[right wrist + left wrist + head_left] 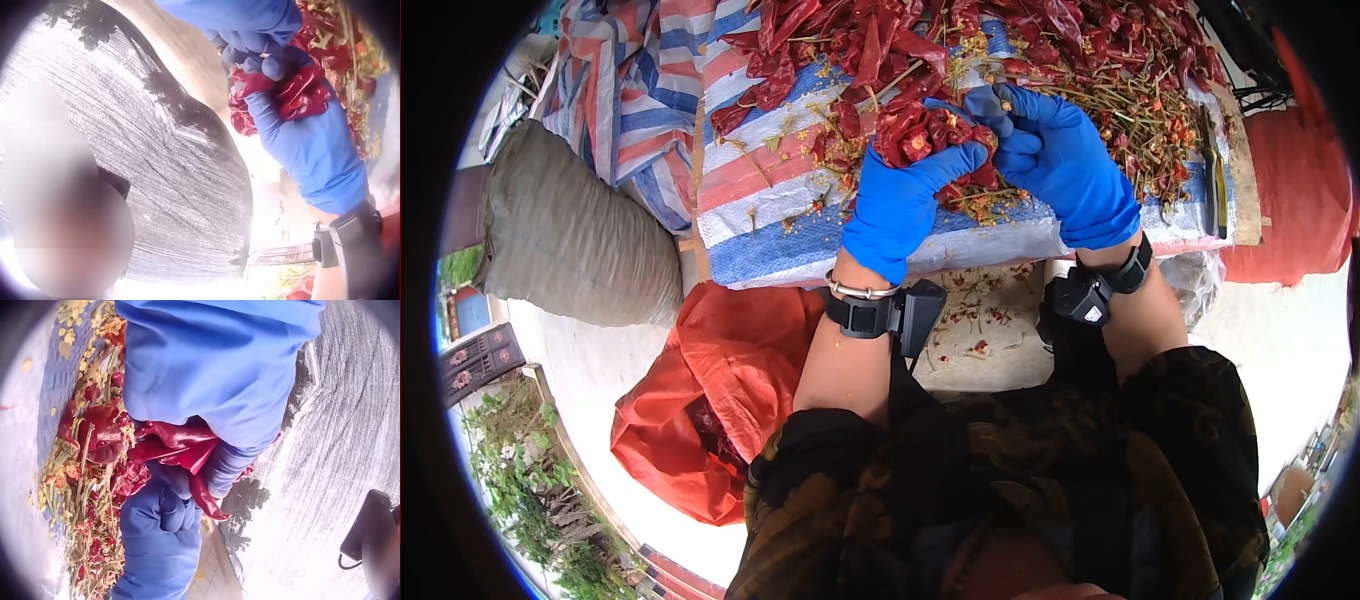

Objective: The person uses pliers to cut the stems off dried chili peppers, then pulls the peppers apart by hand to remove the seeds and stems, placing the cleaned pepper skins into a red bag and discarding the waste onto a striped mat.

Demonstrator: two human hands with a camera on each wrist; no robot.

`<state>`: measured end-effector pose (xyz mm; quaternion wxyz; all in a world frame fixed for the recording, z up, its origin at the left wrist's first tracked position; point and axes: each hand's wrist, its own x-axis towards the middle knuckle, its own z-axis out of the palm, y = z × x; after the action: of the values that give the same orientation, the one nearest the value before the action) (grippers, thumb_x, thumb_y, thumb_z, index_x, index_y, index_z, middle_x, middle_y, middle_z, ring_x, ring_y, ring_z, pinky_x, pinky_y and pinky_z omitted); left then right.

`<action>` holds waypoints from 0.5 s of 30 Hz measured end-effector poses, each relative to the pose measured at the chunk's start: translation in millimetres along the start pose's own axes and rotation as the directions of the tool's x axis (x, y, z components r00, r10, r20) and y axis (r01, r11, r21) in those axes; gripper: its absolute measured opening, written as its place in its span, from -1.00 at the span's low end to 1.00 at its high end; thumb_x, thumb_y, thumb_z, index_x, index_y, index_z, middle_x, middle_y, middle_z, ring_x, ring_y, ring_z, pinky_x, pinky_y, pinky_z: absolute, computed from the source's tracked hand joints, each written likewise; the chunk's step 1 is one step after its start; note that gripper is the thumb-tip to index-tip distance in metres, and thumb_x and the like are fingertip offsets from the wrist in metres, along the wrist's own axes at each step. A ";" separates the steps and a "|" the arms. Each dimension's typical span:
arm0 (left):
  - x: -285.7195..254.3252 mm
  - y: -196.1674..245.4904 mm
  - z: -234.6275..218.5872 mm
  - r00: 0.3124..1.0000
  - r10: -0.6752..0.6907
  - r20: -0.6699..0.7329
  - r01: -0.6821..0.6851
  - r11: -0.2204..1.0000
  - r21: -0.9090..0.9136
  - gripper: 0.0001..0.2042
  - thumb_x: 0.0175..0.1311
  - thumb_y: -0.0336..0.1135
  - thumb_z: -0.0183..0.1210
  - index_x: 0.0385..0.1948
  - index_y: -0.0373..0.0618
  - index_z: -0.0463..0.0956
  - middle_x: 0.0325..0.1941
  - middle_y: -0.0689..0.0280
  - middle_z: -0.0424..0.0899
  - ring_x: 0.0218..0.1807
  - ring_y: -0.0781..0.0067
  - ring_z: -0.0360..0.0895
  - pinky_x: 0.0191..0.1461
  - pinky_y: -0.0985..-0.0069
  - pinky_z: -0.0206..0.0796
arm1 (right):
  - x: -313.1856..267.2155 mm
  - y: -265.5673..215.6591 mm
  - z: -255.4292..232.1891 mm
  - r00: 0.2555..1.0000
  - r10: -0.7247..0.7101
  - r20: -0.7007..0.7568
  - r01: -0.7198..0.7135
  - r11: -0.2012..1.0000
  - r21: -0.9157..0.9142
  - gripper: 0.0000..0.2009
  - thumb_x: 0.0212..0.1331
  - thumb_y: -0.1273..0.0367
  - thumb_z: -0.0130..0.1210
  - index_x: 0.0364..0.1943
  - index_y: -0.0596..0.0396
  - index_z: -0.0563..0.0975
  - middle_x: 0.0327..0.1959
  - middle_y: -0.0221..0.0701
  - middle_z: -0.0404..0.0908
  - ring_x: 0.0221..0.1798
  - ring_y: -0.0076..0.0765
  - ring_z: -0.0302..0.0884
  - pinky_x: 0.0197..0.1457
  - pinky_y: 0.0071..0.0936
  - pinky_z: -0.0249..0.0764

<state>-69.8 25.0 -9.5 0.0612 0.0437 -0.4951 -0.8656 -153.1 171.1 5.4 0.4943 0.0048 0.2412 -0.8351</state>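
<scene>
Both hands wear blue gloves and meet over the near part of a striped woven sheet. The left hand grips a bunch of dried red chili peppers, its thumb laid across them. In the left wrist view, shiny pepper skins stick out between the two gloves. Close against the bunch, the right hand has its fingers curled and pinches a chili stem with a pale end at the fingertips. The right wrist view shows the right hand touching the peppers in the left palm.
A heap of dried chilies covers the sheet's far side, with cut stems and seeds nearer. A long-handled tool lies at the right edge. Sacks stand around: a grey one, an open red one, another red one.
</scene>
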 end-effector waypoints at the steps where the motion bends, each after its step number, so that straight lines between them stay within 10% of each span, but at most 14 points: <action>1: 0.7 -0.2 -1.6 1.000 -0.001 0.003 0.001 1.000 0.002 -0.76 -0.04 -0.57 0.20 -0.27 -0.21 0.44 -0.32 0.27 0.59 -0.25 0.44 0.55 -0.16 0.53 0.43 | -2.0 2.2 4.8 0.998 -0.068 0.000 0.068 0.995 -0.070 -0.74 0.15 0.35 -0.05 -0.17 0.25 0.50 -0.62 -0.54 0.36 -0.66 -0.72 0.02 -0.55 -0.77 0.03; 2: 2.0 0.2 -3.9 1.000 -0.002 -0.007 0.001 0.995 -0.104 -0.78 0.01 -0.54 0.17 -0.26 -0.23 0.44 -0.30 0.24 0.59 -0.22 0.39 0.55 -0.12 0.46 0.43 | -4.9 -2.2 8.5 0.997 -0.071 0.000 0.071 0.995 -0.068 -0.74 0.15 0.35 -0.05 -0.17 0.25 0.50 -0.62 -0.54 0.36 -0.66 -0.72 0.02 -0.55 -0.77 0.03; 4: 6.0 2.9 -8.3 1.000 -0.003 -0.014 0.000 0.977 -0.213 -0.80 0.06 -0.52 0.14 -0.25 -0.25 0.44 -0.27 0.21 0.58 -0.20 0.33 0.55 -0.09 0.40 0.42 | -14.9 -17.0 14.1 0.877 -0.478 -0.038 0.318 0.639 -0.701 -0.75 0.14 0.36 -0.03 -0.19 0.24 0.50 -0.52 -0.48 0.48 -0.62 -0.73 0.18 -0.52 -0.77 0.15; 6: 10.8 7.6 -13.2 0.998 -0.017 -0.068 -0.012 0.918 -0.397 -0.81 0.15 -0.46 0.05 -0.20 -0.30 0.42 -0.21 0.14 0.56 -0.13 0.22 0.52 0.00 0.25 0.37 | -26.1 -34.0 12.4 0.862 -0.501 -0.074 0.215 0.496 -0.841 -0.78 0.08 0.43 0.02 -0.19 0.21 0.49 -0.42 -0.43 0.53 -0.42 -0.63 0.38 -0.33 -0.66 0.31; 7: 10.7 14.3 -9.7 0.994 -0.019 -0.109 -0.022 0.933 -0.360 -0.77 0.19 -0.41 0.00 -0.14 -0.32 0.38 -0.14 0.12 0.52 -0.07 0.23 0.47 0.14 0.12 0.25 | -29.2 -39.4 2.3 0.843 -0.538 0.009 0.128 0.184 -0.975 -0.78 0.06 0.44 0.03 -0.19 0.20 0.49 -0.41 -0.42 0.53 -0.36 -0.57 0.41 -0.27 -0.61 0.33; 8: 11.6 13.4 -14.0 0.994 -0.018 -0.105 -0.021 0.932 -0.363 -0.77 0.19 -0.41 0.00 -0.14 -0.32 0.38 -0.14 0.12 0.52 -0.07 0.23 0.47 0.14 0.12 0.25 | -33.1 -44.6 -4.5 0.832 -0.545 0.101 0.021 -0.150 -0.988 -0.77 0.04 0.46 0.05 -0.18 0.18 0.50 -0.40 -0.42 0.53 -0.29 -0.52 0.44 -0.20 -0.56 0.35; 13: 13.6 2.9 -28.9 0.990 -0.012 -0.143 -0.032 0.952 -0.304 -0.80 0.18 -0.42 0.01 -0.19 -0.30 0.42 -0.17 0.16 0.52 -0.13 0.28 0.48 0.10 0.15 0.29 | -44.3 -52.7 -5.5 0.864 -0.470 0.179 -0.064 -0.455 -0.888 -0.71 -0.04 0.49 0.07 -0.14 0.05 0.50 -0.28 -0.30 0.51 -0.25 -0.35 0.48 -0.17 -0.50 0.37; 15: 16.3 0.2 -29.5 0.989 -0.019 -0.144 -0.026 0.952 -0.305 -0.80 0.18 -0.42 0.01 -0.19 -0.30 0.42 -0.19 0.18 0.52 -0.16 0.30 0.48 0.09 0.17 0.29 | -30.8 -49.0 -12.9 0.661 -0.608 0.440 -0.040 -0.615 -0.788 -0.71 -0.08 0.43 0.12 -0.17 -0.03 0.53 -0.25 -0.26 0.50 -0.21 -0.10 0.47 -0.15 -0.34 0.41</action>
<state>-81.8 -2.7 -24.5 0.1045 0.0957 -0.3492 -0.9263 -180.8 221.1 21.1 -0.1515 -0.3275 0.8807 -0.3069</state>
